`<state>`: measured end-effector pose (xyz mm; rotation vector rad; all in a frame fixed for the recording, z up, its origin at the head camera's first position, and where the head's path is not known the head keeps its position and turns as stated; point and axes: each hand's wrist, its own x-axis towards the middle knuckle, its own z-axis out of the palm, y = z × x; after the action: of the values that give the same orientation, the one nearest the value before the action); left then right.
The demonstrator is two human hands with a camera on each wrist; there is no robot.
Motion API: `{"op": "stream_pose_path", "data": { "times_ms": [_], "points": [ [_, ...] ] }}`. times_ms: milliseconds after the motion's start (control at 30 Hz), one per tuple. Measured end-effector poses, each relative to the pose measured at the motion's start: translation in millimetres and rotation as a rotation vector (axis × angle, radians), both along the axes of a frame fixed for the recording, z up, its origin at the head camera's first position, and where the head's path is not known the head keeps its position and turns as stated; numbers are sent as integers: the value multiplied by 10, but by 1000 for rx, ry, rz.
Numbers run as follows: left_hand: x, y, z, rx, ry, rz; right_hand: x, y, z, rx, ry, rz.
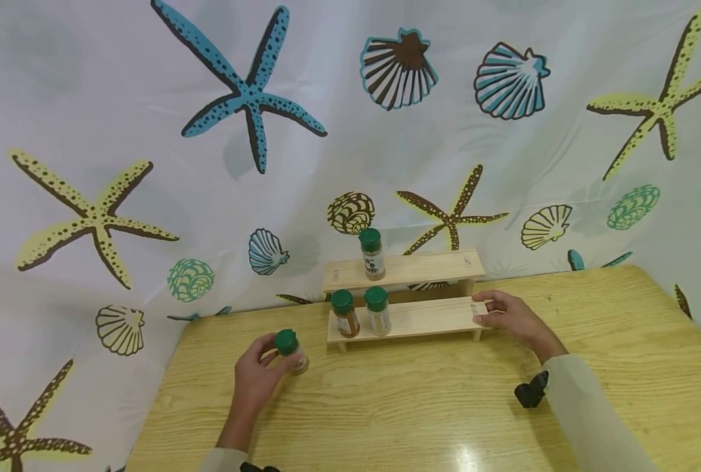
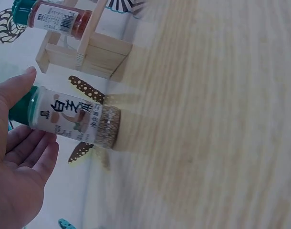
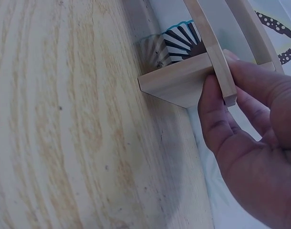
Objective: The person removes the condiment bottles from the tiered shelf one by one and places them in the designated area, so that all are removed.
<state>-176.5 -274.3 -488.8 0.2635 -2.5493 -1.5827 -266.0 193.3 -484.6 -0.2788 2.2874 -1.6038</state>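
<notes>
A spice jar with a green cap (image 1: 286, 341), its label and pale seeds (image 2: 108, 128) plain in the left wrist view, stands upright at the table's left. My left hand (image 1: 260, 367) holds it near the cap, thumb on one side and fingers on the other. At the right end of the lower step of a two-tier wooden rack (image 1: 427, 317), my right hand (image 1: 512, 321) pinches the board between thumb and fingers. The right wrist view shows the board's end (image 3: 222, 78) in that pinch.
Two green-capped jars, one with red contents (image 1: 347, 314) and one pale (image 1: 378, 312), stand on the lower step's left part. Another jar (image 1: 372, 255) is on the upper step. Behind the wooden table (image 1: 409, 400) hangs a cloth (image 1: 350, 137) printed with starfish and shells.
</notes>
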Motion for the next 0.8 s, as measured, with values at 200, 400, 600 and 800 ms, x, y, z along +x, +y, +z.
{"op": "stream_pose_path", "data": {
  "times_ms": [200,400,600,800],
  "points": [
    [-11,26,135,-10,29,-23,2,6,1,-11,-8,3],
    [-53,51,263,9,93,-41,1,11,-6,-40,-15,14],
    [-160,79,471,-35,148,-50,0,14,-15,-44,-11,16],
    [-280,169,785,-84,183,-67,-7,1,-4,-42,-25,7]
  ]
}}
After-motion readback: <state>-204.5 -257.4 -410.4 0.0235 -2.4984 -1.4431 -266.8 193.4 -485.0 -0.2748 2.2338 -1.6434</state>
